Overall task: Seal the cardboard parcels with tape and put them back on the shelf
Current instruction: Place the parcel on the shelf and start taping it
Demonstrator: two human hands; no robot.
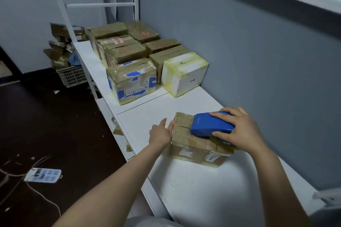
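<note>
A small brown cardboard parcel [193,145] lies on the white shelf top [184,186] in front of me. A blue tape dispenser [208,124] rests on the parcel's top, and my right hand [238,131] grips it from above, fingers curled over its body and the tape roll. My left hand [160,133] sits at the parcel's left edge, its straight fingers touching the top corner. Shiny tape covers part of the parcel's top.
Several taped parcels [132,79] stand in rows farther along the shelf, one of them white [184,73]. The grey wall [258,61] runs along the right. On the dark floor to the left lie a power strip [43,175] with cables and a crate [72,76] of boxes.
</note>
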